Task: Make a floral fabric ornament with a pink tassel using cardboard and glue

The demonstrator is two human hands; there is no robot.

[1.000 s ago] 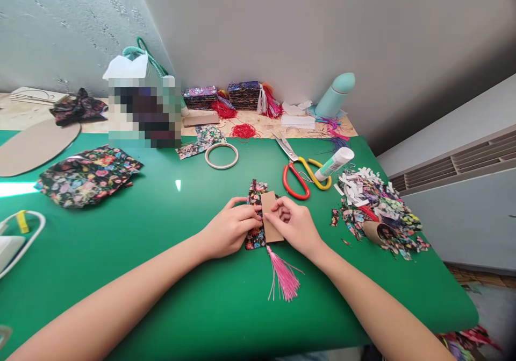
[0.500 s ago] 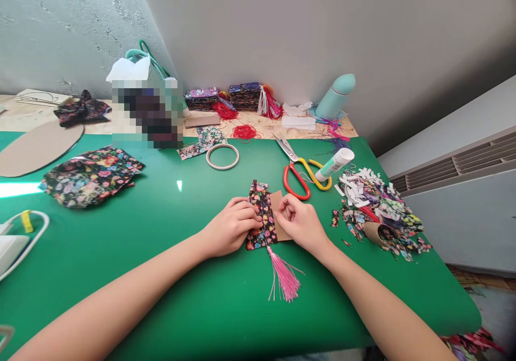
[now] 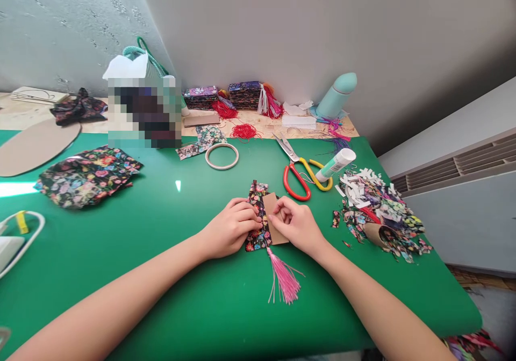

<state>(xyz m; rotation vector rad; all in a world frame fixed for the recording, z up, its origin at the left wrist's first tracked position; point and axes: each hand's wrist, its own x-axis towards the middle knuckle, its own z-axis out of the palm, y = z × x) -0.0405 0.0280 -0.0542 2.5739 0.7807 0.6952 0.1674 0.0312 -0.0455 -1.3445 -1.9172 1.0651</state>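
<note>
Right grip (image 3: 297,224) narrow at the brown card (image 3: 278,234), left grip (image 3: 231,229) resting on the floral fabric (image 3: 256,240).

The card overlaps the fabric on the green table (image 3: 181,307); whether the right grip pinches or merely presses it, I cannot tell. The card could skew if the left fingers let the fabric creep, and the pink tassel (image 3: 286,280) below might get caught. Scissors (image 3: 293,158) just beyond, a glue stick (image 3: 338,163) at their yellow handle and the scrap heap (image 3: 387,210) crowd the right side.
</note>
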